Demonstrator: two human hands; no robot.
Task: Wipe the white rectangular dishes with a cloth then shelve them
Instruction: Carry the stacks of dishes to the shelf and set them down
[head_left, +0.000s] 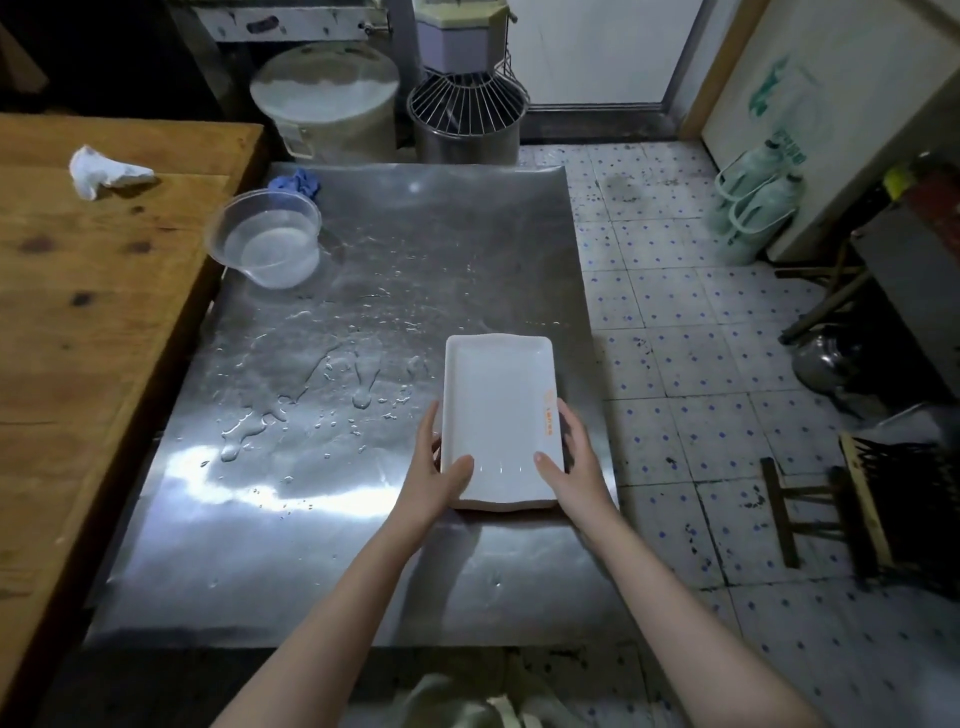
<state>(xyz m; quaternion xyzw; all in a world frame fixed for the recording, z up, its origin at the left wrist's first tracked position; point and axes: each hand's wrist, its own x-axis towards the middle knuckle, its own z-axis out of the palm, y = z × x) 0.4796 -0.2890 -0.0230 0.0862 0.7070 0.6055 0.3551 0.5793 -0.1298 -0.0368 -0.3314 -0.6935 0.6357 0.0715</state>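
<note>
Lighting: dim indoor, cool grey cast overall. Light from above/ahead: shadows fall toward viewer. Glare: broad white band across near-left of steel tabletop (270, 483), smaller hot spot at far edge; wet patches glint. White dish (498, 415): brightest item, nearly blown out, small specular dots at near end. Shadows: soft-edged dark patch on tabletop below dish's near edge, running toward viewer. Top-left corner and right margin drop to near black, detail lost. Distortion: wide-angle; tabletop edges and floor tiles (675, 364) bow outward toward frame margins. Sharpness: centre fair; background soft, w/ noise and smear in dark areas.
</note>
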